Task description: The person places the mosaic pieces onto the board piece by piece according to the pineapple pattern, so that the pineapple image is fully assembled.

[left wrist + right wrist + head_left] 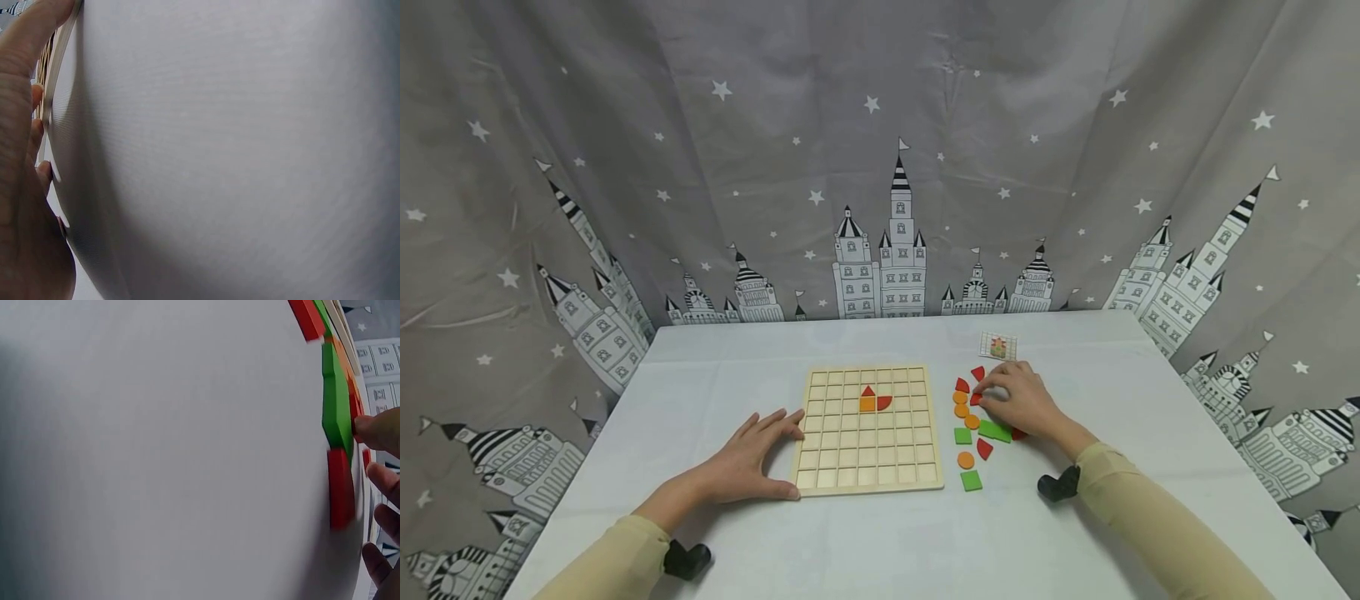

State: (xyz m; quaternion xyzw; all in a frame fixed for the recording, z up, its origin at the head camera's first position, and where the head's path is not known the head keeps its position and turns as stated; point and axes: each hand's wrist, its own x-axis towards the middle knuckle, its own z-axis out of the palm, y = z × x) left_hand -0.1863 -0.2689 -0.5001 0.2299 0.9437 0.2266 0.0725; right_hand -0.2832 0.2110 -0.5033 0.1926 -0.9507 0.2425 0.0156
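A pale wooden grid board (pixel 829 437) lies flat on the table. Set in its upper part are an orange square (pixel 867 404), a red triangle (pixel 868 391) and a red quarter-circle (pixel 884 402). My left hand (pixel 741 460) rests along the board's left edge, its spread fingers and thumb touching the rim. Right of the board, my right hand (pixel 1018 400) has thumb and index fingertips at a small red piece (pixel 976 400), seemingly pinching it; the fingers partly cover its shape. In the right wrist view the thumb (pixel 375 428) touches that piece, beside a long green block (pixel 336 400).
Loose pieces lie between board and right hand: several orange discs (pixel 966 460), green squares (pixel 972 481), and other red pieces (pixel 984 449). A small pattern card (pixel 998 345) lies behind the right hand. A grey castle-print curtain (pixel 872 125) hangs behind the white table (pixel 865 550).
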